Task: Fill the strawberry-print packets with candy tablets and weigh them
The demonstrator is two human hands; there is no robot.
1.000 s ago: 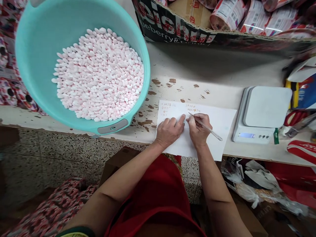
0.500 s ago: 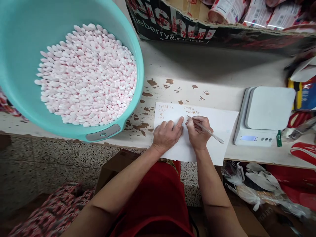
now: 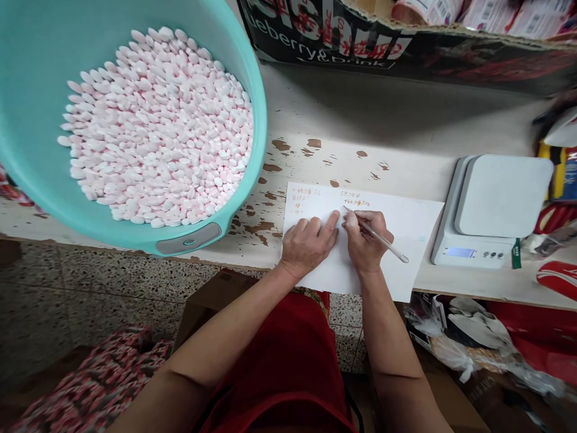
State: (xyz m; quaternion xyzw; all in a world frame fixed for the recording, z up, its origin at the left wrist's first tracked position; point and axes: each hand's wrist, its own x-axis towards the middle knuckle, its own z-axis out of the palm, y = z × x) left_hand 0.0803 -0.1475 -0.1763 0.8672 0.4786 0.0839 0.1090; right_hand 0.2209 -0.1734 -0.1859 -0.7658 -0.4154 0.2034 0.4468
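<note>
A sheet of white paper [image 3: 401, 252] with handwritten lines near its top lies on the worktop at the front edge. My right hand [image 3: 370, 240] rests on the paper, its fingers pinched round a slim clear pen [image 3: 387, 243]. The pen's tip touches or hovers just under the upper middle writing; I cannot tell which. To its left, my left hand [image 3: 309, 245] presses on the sheet, index finger stretched out and the other fingers partly bent. It holds nothing that I can see.
A large turquoise basin [image 3: 259, 120] with many pale pink, pill-shaped sweets [image 3: 166, 132] stands at left. A white digital scale [image 3: 500, 198] sits right of the paper. Behind is a black printed carton [image 3: 324, 36] of cans. A red can [image 3: 556, 279] lies at far right.
The view has shifted slightly, so the basin, carton and scale appear a little displaced. Both hands stay in nearly the same place on the paper, and the pen is still in my right hand.
</note>
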